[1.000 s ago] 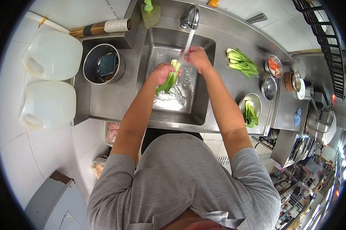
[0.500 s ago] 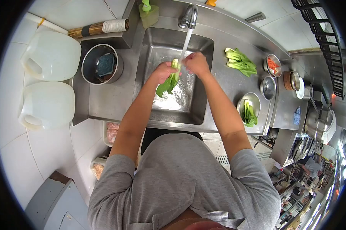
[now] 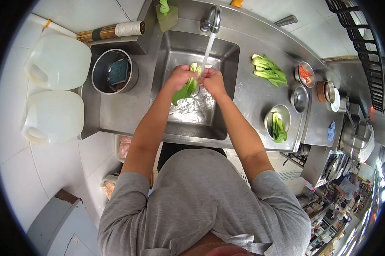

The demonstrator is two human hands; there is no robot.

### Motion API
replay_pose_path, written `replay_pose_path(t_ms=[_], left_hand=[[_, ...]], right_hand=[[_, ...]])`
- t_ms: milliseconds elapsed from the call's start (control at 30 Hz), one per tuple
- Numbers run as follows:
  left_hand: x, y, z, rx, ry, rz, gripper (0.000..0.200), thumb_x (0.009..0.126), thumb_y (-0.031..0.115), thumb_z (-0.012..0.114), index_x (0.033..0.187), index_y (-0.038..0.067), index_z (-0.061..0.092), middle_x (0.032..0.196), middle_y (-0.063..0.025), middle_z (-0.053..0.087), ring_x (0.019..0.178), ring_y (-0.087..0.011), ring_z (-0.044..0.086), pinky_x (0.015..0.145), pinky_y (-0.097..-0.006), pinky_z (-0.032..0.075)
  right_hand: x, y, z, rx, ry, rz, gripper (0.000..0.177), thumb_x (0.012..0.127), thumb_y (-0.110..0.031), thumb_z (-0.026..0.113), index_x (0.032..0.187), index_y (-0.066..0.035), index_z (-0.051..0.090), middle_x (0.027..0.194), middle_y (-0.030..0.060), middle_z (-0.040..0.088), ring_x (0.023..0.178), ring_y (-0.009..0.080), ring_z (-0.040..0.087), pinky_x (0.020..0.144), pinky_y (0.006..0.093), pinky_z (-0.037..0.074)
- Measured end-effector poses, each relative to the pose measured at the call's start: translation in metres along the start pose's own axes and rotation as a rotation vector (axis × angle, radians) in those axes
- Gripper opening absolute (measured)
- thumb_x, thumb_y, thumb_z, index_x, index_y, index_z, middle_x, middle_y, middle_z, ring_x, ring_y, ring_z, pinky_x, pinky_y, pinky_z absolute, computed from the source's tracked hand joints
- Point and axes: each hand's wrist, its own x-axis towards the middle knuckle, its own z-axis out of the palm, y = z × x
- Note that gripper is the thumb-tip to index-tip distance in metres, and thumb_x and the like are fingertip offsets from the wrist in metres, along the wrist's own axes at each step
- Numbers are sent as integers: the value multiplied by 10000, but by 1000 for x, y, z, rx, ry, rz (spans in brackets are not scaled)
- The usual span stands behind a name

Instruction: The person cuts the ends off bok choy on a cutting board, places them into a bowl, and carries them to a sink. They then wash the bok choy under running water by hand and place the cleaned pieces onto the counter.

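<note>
Over the steel sink (image 3: 158, 106), water pours from the faucet (image 3: 211, 20) onto a head of bok choy (image 3: 185, 91). My left hand (image 3: 180, 77) is closed around its stem from the left, leaves hanging down toward me. From the right, my right hand (image 3: 211, 80) has its fingers pinched at the stem end, on the bok choy beside the running stream. More bok choy (image 3: 269, 70) lies on the counter right of the sink. Another piece of bok choy (image 3: 278, 129) sits in a metal bowl (image 3: 269, 117) nearer to me.
Left of the sink stands a metal pot (image 3: 94, 70) with a scouring pad inside. A soap bottle (image 3: 167, 17) is at the sink's back left corner. Two plastic jugs (image 3: 58, 62) stand farther left. A bowl of orange pieces (image 3: 305, 72) and a small metal bowl (image 3: 299, 99) are at right.
My right hand has come down and left, closing onto the bok choy's stem end. My left hand has shifted slightly up and left with the bok choy, which now looks more spread.
</note>
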Motion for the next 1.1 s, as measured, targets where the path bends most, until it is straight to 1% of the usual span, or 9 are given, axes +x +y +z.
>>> replay_pose_path(t_ms=[100,200,300,400,600,700,767,900,1100], left_hand=[[-2,5,4,10,28,24,206,887,39,679,1089,11,653,977,-80,694,809,-175,687,721,-312,570],[2,2,1,40,29,68,200,890,43,678,1085,8,653,965,-74,693,786,-172,680,696,-303,568],[0,4,3,27,12,33,195,891,38,676,1081,2,652,953,-74,692,770,-170,674,678,-303,566],[-1,6,8,25,-4,5,190,895,30,668,1080,-2,647,946,-80,690,751,-169,669,666,-315,569],[-3,3,12,-36,-30,18,223,909,40,662,1122,-3,611,960,-112,683,753,-195,681,674,-344,581],[-9,7,11,-125,-87,-11,230,917,55,664,1132,-1,604,969,-120,682,786,-213,695,709,-359,586],[-12,10,12,-176,-70,-34,221,922,65,663,1127,-1,612,983,-119,684,807,-221,703,736,-371,589],[-12,12,4,-30,-92,-48,223,935,140,670,1129,36,638,1004,-93,692,822,-208,703,739,-344,574],[-30,24,7,352,35,-22,259,919,235,704,1117,72,674,947,-33,700,805,-145,670,706,-265,525]], right_hand=[[2,2,0,103,36,46,177,787,34,689,963,30,670,831,72,696,722,156,671,599,272,537],[7,8,2,5,88,-54,166,763,-25,719,916,37,695,792,101,713,723,173,688,623,322,540],[-1,-4,4,-235,252,-74,165,747,-46,719,887,39,700,793,140,723,716,198,693,675,341,539],[6,8,7,-215,281,-55,180,740,-39,713,900,44,703,813,165,728,723,218,701,693,340,543],[-4,12,1,-126,167,-104,224,766,-8,687,984,43,683,824,137,730,736,195,705,670,343,542],[-2,18,-4,274,41,120,245,793,13,669,1038,16,662,862,102,726,731,176,697,622,322,531],[5,31,-8,416,18,181,249,808,17,659,1056,-3,652,883,83,719,738,169,692,597,295,520],[8,44,-12,597,-110,263,247,831,-1,650,1076,-20,639,917,71,712,748,157,679,593,261,508],[8,44,16,509,32,284,213,858,-11,629,1071,-20,634,914,59,695,728,147,664,608,273,525]])
